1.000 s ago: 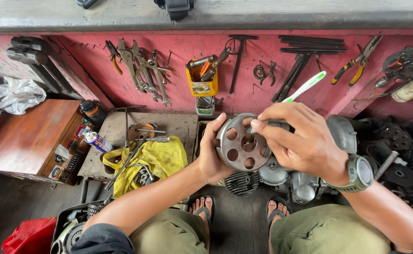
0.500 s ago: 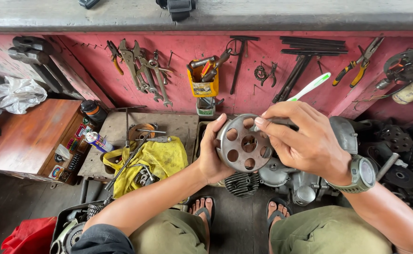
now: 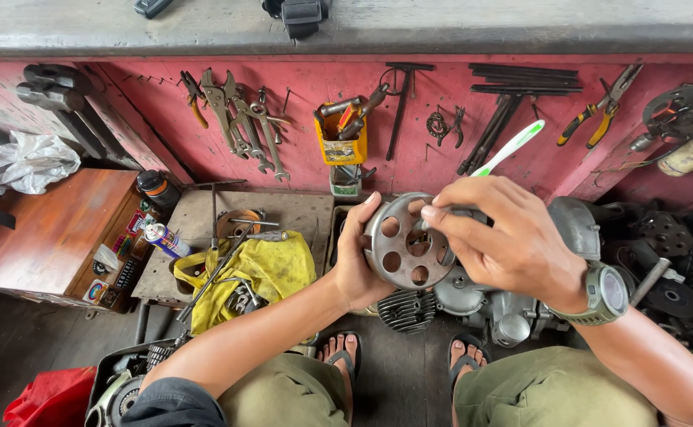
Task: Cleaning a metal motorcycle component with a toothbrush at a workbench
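Note:
My left hand (image 3: 358,261) grips a round grey metal drum with several round holes (image 3: 403,243) by its left rim, holding it up over my lap. My right hand (image 3: 504,237) is closed on a white and green toothbrush (image 3: 512,147), whose handle sticks up to the right. Its fingertips rest at the drum's upper right rim, and the brush head is hidden behind them. A green wristwatch (image 3: 603,294) sits on my right wrist.
Engine parts (image 3: 473,304) and a finned cylinder (image 3: 406,310) lie on the floor below the drum. A yellow rag (image 3: 271,273) with tools lies left, beside a wooden box (image 3: 50,233). Wrenches (image 3: 240,119) and pliers (image 3: 599,107) hang on the red wall (image 3: 299,79). My sandalled feet (image 3: 342,356) are below.
My right hand has shifted slightly right and up along the drum's rim with the toothbrush. The drum and my left hand stay almost still.

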